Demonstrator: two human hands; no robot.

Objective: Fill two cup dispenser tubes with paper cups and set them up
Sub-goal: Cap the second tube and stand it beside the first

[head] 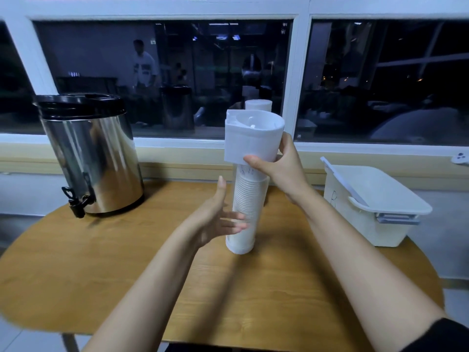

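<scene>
Hands of a person work over a round wooden table [127,270] that stands under a dark window [162,80]. The right hand [276,166] grips the white dispenser tube [253,135] near the lower edge of its wide white part, with the thumb in front and the fingers wrapped around the far side. The tube stands upright, and its open top faces the camera. Below the right hand the tube is clear, and a stack of paper cups [248,199] shows inside it, rim over rim. The white bottom end of the tube rests on the table near the middle.

The left hand [218,217] is open, with the fingers spread and a little blurred. It is just beside the lower part of the tube, on its left side; whether the fingertips touch the tube cannot be told. This hand holds nothing.

Behind the held tube, a second white tube [258,104] stands near the window, and only its top is seen. On the left of the table stands a steel drink urn [94,158] with a black lid and a black tap low on its front. On the right stands a white plastic box [365,209], and its lid lies tilted across the box's top.
</scene>
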